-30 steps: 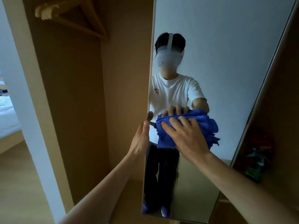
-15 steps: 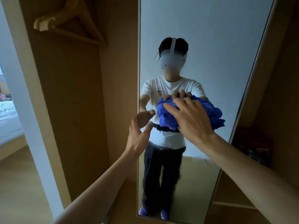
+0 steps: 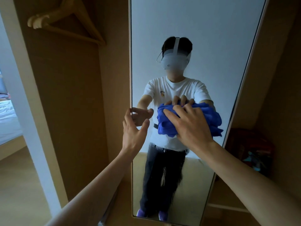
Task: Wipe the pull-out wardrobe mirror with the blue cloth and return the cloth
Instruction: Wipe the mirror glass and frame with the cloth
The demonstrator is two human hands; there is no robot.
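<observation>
Tan wooden wardrobe panels (image 3: 68, 98) are standing to the left, a wooden hanger (image 3: 65, 22) is hanging above, and daylight is falling on a white bed (image 3: 8, 118) beyond a pale wooden floor (image 3: 17, 190).

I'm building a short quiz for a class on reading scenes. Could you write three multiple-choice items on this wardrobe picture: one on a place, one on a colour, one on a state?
1. Where does the wooden hanger hang?
A. Left of the mirror, up high
B. Right of the mirror
C. On the floor

2. What colour is the cloth?
A. White
B. Blue
C. Red

3. What is the left hand doing?
A. Gripping the cloth
B. Holding the hanger
C. Open with fingers spread by the mirror's left edge, holding nothing

Answers:
1. A: the hanger shows in the compartment at the upper left.
2. B: the bunched cloth under the right hand is bright blue.
3. C: its fingers are spread and nothing lies in them.
</observation>
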